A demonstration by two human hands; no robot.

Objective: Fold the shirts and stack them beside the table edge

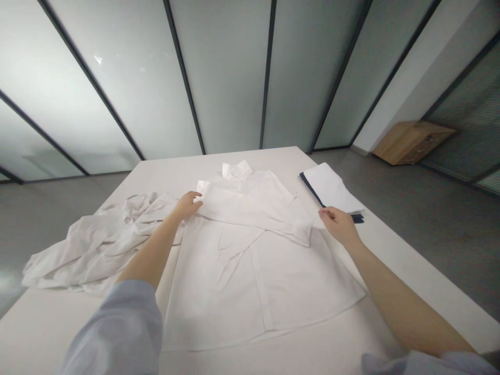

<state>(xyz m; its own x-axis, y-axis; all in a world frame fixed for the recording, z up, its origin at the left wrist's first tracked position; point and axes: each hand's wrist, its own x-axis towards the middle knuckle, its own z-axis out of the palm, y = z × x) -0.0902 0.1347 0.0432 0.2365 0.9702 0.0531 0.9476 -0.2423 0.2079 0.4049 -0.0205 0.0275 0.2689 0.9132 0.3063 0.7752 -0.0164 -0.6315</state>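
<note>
A white shirt (234,271) lies spread on the table, its collar (237,171) at the far end and its hem toward me. One sleeve (261,211) lies slantwise across the upper body, with its end near the right side. My left hand (188,204) is at the shirt's left shoulder edge, fingers apart, beside a raised bit of white cloth. On the right, my right hand (339,224) hovers just beyond the shirt's side, fingers curled together with nothing visible in them. Its fingertips are near a dark blue folder (357,219).
Crumpled white cloth (101,242) lies on the left of the white table (394,260). White paper sheets (332,187) rest on the folder near the table's right edge. Frosted glass panels (226,73) stand behind, and a wooden cabinet (410,140) is at the far right.
</note>
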